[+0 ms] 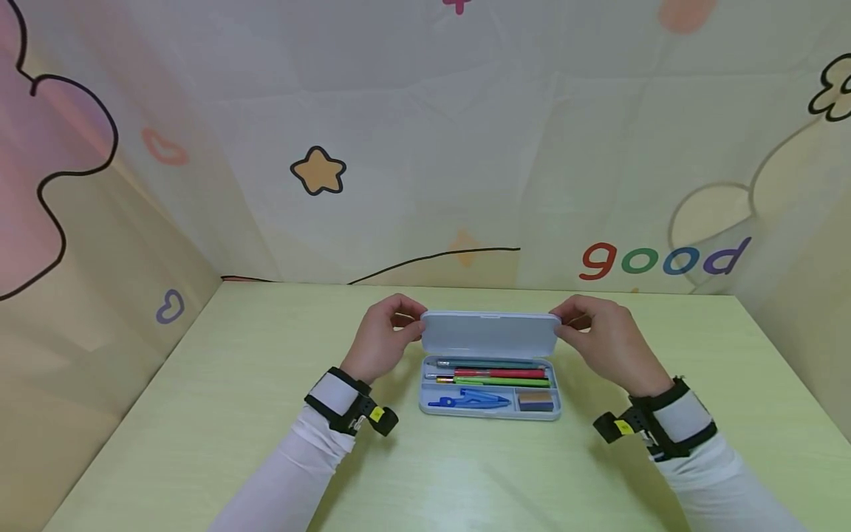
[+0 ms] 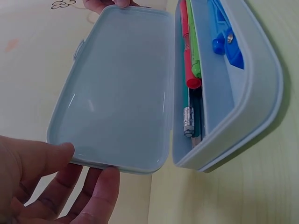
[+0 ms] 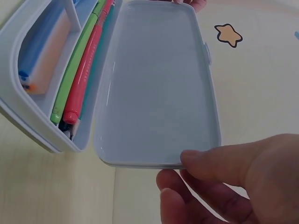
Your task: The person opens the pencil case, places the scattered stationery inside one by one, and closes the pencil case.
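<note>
A light blue pencil case [image 1: 488, 415] lies on the table with its lid [image 1: 488, 334] raised at the back. My left hand [image 1: 384, 336] pinches the lid's left end between thumb and fingers, and my right hand [image 1: 608, 341] pinches its right end the same way. Inside the case lie a red pen [image 3: 84, 77], a green pen [image 3: 77, 63] and teal pencils [image 1: 492, 363]. The front compartment holds a blue compass [image 1: 472, 400]. To its right, an eraser [image 1: 535, 401] in blue and tan fills a small section.
The pale wooden table [image 1: 253, 458] meets a printed cloth backdrop [image 1: 412, 148] just behind the lid. More cloth rises along the left and right sides. Each wrist wears a strapped camera, the left camera [image 1: 383, 420] and the right camera [image 1: 608, 427], both in front of the case.
</note>
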